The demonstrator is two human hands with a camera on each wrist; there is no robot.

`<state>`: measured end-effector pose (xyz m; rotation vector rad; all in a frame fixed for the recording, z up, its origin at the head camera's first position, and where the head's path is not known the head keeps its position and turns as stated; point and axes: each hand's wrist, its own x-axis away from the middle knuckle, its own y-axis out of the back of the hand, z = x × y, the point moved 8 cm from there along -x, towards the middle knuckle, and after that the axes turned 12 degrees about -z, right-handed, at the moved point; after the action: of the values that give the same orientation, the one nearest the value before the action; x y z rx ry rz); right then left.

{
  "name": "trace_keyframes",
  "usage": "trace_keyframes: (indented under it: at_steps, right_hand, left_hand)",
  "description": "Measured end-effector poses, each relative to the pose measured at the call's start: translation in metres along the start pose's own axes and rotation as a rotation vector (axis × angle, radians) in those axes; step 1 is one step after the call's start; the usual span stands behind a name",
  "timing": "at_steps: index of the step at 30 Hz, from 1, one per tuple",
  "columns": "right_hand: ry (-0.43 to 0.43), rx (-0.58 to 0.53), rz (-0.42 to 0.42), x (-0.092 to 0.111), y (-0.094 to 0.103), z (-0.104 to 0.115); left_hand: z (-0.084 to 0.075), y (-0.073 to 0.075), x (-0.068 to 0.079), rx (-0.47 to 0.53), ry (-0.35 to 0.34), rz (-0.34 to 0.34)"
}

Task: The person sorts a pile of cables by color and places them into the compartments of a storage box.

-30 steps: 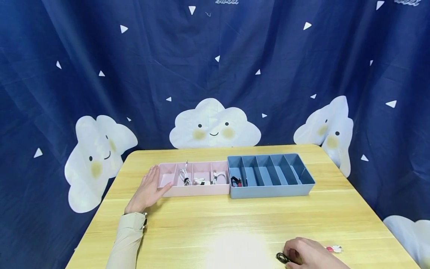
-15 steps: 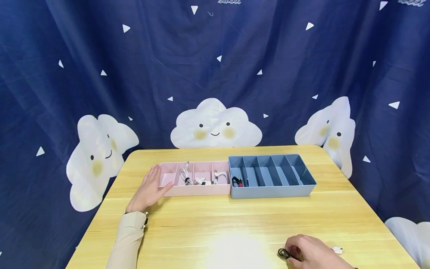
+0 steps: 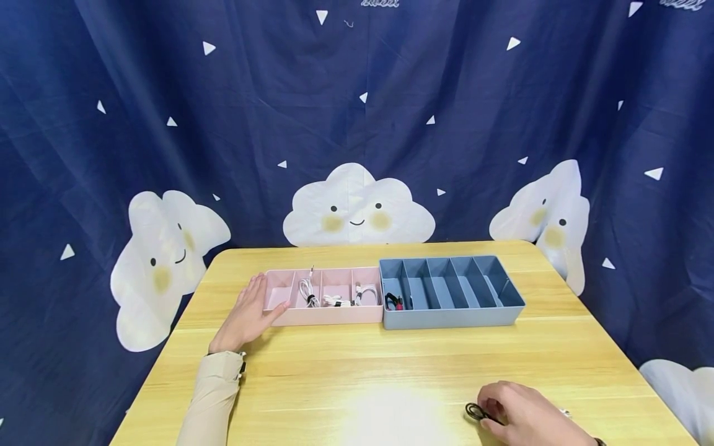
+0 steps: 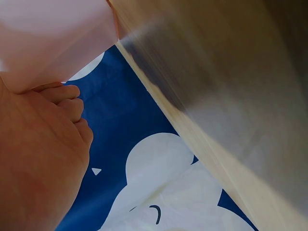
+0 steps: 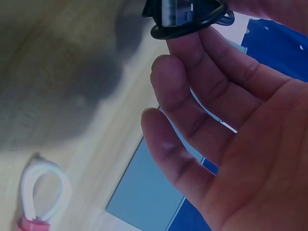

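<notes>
My left hand (image 3: 244, 317) rests at the left end of a pink divided box (image 3: 329, 316), fingers straight along its side and thumb at the front wall. In the left wrist view, the palm lies against the pink wall. A coiled black cable (image 3: 476, 411) is pinched between thumb and fingers of my right hand (image 3: 519, 414), just above the tabletop. Its metal plug (image 5: 178, 12) shows in the right wrist view. Behind that hand lies a white cable (image 5: 60, 187) with a red band, mostly hidden in the head view.
A blue divided box (image 3: 453, 319) stands against the pink one; a black-and-red cable (image 3: 394, 302) lies in its leftmost compartment. White cables (image 3: 308, 293) occupy several pink compartments. The wooden table (image 3: 334, 365) ends at a dark blue curtain (image 3: 251, 124).
My right hand has moved slightly forward and right with the black cable, covering more of the red-banded white cable. The left hand stays on the pink box.
</notes>
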<state>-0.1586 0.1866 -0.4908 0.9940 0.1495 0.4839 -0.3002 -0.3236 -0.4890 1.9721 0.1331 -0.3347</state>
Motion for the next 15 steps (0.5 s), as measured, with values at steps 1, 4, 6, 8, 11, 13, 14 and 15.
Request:
trace_keyframes:
  at_steps: [1,4,6,8,11,13,14,15]
  right_hand:
    - [0.001,0.002,-0.003,0.0,0.001,0.0]
    - [-0.002,0.012,-0.016,0.0,0.005,0.001]
    - [-0.012,0.016,-0.022,0.0,0.007,0.001]
    - [-0.02,0.024,-0.029,0.0,0.009,0.001]
    - [-0.031,0.033,-0.033,-0.001,0.011,0.0]
    - [-0.028,0.038,-0.036,-0.001,0.013,0.0]
    - [-0.025,0.038,-0.038,-0.001,0.015,0.001]
    - [-0.014,0.039,-0.046,-0.001,0.016,0.001]
  left_hand:
    - [0.0,0.0,0.0,0.002,0.0,0.0]
    - [0.0,0.0,0.001,0.004,0.002,0.003]
    - [0.0,-0.001,0.001,0.005,0.004,0.004]
    - [0.0,0.0,0.001,0.004,0.004,0.003]
    - [0.0,0.0,0.001,-0.001,0.002,-0.001]
    - [0.0,0.0,0.001,-0.001,0.002,-0.001]
    - [0.0,0.0,0.0,-0.001,0.003,0.0]
    - [0.0,0.0,0.0,-0.001,0.003,0.001]
